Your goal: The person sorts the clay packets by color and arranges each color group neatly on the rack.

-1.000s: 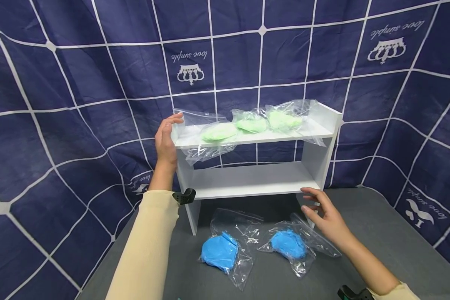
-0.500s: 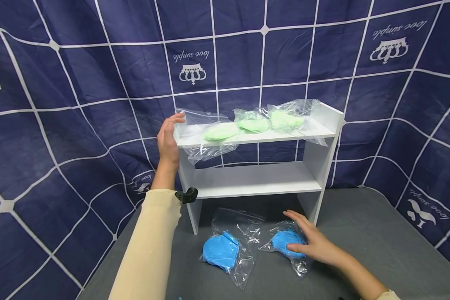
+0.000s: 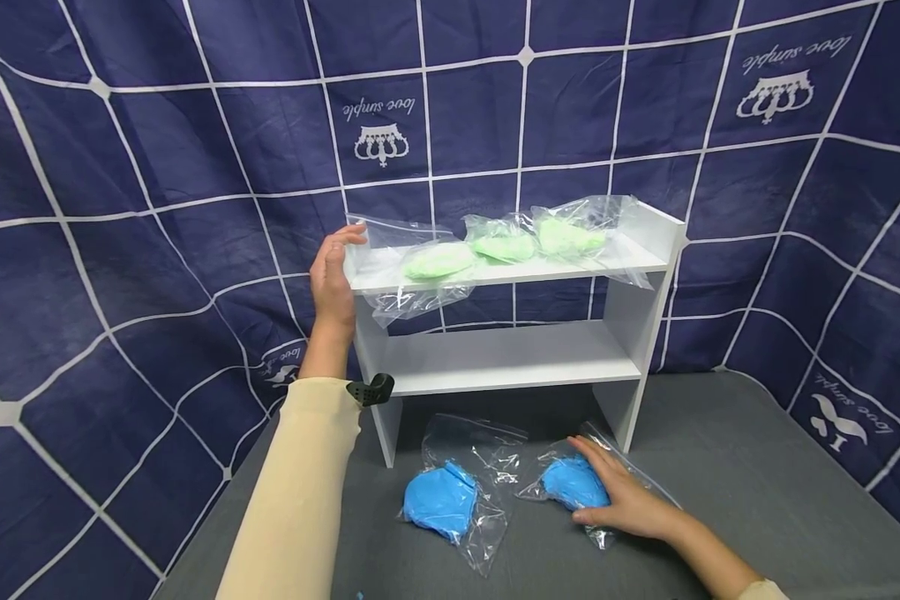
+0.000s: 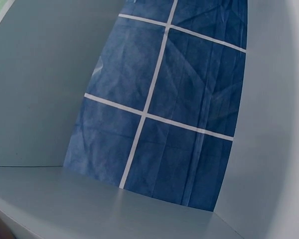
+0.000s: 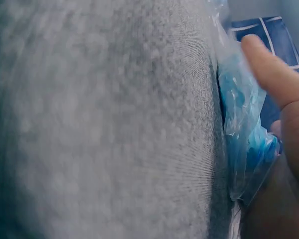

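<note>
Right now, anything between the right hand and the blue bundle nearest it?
Only the clear bag that the blue bundle lies in. Nothing else visible stands between it and the right hand; whether fingers touch plastic, I can't tell.

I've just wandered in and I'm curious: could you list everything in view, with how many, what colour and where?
Work surface: 1, grey, underneath.
Shelf unit: 1, white, on the work surface.
Green-filled bags: 3, clear, pale green inside, on the upper shelf.
Blue-filled bags: 2, clear, blue inside, in front of the shelf unit.
Hanging cloth: count unclear, dark blue with white lines, behind and beside.
Speck: 1, blue, near edge, unidentifiable.
Sleeves: 2, cream, forearms.
Wrist fitting: 1, black, left cuff.
Left hand: 1, bare, at the shelf unit's left end.
Right hand: 1, bare, over the right blue-filled bag.
</note>
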{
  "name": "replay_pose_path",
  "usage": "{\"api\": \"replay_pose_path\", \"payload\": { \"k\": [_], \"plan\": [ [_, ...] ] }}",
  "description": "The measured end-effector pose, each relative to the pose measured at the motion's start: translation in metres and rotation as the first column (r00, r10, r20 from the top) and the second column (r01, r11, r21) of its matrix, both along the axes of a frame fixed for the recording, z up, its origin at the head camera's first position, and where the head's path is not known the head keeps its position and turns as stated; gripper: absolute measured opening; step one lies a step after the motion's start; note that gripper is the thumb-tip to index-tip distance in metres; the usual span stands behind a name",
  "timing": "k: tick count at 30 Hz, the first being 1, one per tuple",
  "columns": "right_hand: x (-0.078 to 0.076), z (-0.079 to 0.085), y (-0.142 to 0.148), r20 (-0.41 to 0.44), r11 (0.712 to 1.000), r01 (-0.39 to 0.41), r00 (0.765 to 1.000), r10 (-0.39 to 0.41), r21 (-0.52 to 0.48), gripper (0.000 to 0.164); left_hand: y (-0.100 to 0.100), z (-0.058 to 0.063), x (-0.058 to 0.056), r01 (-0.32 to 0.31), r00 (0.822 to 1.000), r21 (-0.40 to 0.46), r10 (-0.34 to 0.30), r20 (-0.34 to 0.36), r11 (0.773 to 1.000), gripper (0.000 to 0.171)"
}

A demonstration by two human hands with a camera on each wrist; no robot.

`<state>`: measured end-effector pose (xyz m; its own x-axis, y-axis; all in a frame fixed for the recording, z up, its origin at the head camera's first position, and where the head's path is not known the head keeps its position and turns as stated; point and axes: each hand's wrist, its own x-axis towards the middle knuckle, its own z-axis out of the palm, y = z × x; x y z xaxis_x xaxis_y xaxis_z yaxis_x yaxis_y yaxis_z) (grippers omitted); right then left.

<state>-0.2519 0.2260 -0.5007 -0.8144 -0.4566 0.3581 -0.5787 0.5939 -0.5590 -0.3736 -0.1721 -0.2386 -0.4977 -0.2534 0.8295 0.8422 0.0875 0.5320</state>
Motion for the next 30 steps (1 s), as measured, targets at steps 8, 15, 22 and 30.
{"api": "replay_pose_path", "payload": {
  "k": [8,15,22,30],
  "plan": [
    [0.0,-0.0026,0.0008,-0.038,0.996,0.049,0.998,-0.046,0.071,0.089,-0.0008,0.0028,0.0015,0.007,1.0,0.013,-0.007,0.013,1.0,0.039],
    [-0.001,-0.0051,0.0022,-0.082,0.993,0.071,0.995,-0.063,0.091,0.081,-0.0011,0.0016,-0.0004,-0.003,1.0,0.008,0.003,0.002,1.0,0.033],
    [-0.0001,-0.0051,0.0025,-0.08,0.994,0.074,0.994,-0.068,0.076,0.077,0.0,0.0003,-0.0004,0.01,1.0,0.013,-0.01,0.003,1.0,0.033],
    [0.0016,-0.0021,0.0023,-0.111,0.996,0.056,0.993,-0.048,0.07,0.072,-0.0005,0.0003,-0.0001,0.007,1.0,0.011,-0.007,0.013,1.0,0.036]
  ]
}}
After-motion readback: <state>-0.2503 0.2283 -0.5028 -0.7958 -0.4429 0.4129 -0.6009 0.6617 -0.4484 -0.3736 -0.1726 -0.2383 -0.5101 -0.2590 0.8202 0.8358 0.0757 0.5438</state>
